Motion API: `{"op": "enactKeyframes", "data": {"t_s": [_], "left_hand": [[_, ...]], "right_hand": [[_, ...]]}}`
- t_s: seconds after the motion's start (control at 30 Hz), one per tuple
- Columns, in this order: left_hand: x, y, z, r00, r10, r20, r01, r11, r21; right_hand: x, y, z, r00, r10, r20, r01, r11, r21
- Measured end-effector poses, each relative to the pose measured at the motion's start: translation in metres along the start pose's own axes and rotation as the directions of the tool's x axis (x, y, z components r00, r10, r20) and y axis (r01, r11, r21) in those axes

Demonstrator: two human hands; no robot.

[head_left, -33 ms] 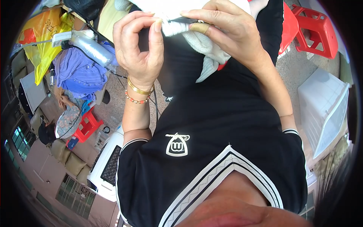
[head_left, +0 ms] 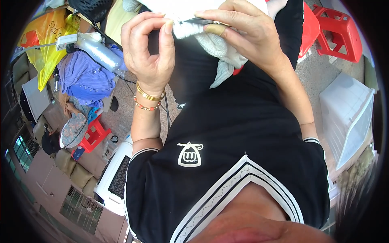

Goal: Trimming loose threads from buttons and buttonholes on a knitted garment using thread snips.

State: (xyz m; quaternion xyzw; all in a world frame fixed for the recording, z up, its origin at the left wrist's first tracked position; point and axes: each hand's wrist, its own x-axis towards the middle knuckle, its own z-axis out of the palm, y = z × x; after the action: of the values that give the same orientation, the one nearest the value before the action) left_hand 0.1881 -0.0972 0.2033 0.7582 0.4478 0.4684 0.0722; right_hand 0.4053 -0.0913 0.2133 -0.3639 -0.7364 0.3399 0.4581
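Observation:
A white knitted piece hangs from my fingers at the top of the view, its pointed end draped over my dark clothing. My right hand is closed on it, thumb below and fingers above, and also holds a thin, dark, blade-like metal tool pointing left. The tool's exact kind is unclear. A tan wrap covers that thumb's tip. My left hand pinches the left edge of the white knit between thumb and fingers. Bright glare hides the exact pinch point, and a thread there cannot be made out.
On the left are a yellow plastic bag, a blue-purple garment, a clear plastic roll and a red stool. Another red stool and a translucent bin stand right. A white appliance is beside my left elbow.
The dark metal tool has shifted very slightly against the white knit, which looks less smeared now. Both hands keep almost the same place and grip.

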Motion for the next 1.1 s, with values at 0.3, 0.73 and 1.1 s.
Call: {"op": "enactKeyframes", "data": {"t_s": [0.3, 0.73, 1.1], "left_hand": [[0.051, 0.005, -0.023, 0.873, 0.205, 0.442, -0.293, 0.946, 0.14], [0.103, 0.04, 0.037, 0.825, 0.27, 0.497, -0.217, 0.963, -0.163], [0.099, 0.114, 0.143, 0.688, 0.279, 0.67, 0.468, 0.536, -0.703]], "right_hand": [[-0.079, 0.054, -0.025, 0.989, 0.143, -0.033, -0.147, 0.946, -0.288], [0.02, -0.096, -0.147, 0.746, 0.339, -0.573, 0.339, 0.547, 0.765], [0.017, -0.086, -0.184, 0.899, 0.07, -0.433, 0.404, 0.248, 0.88]]}}
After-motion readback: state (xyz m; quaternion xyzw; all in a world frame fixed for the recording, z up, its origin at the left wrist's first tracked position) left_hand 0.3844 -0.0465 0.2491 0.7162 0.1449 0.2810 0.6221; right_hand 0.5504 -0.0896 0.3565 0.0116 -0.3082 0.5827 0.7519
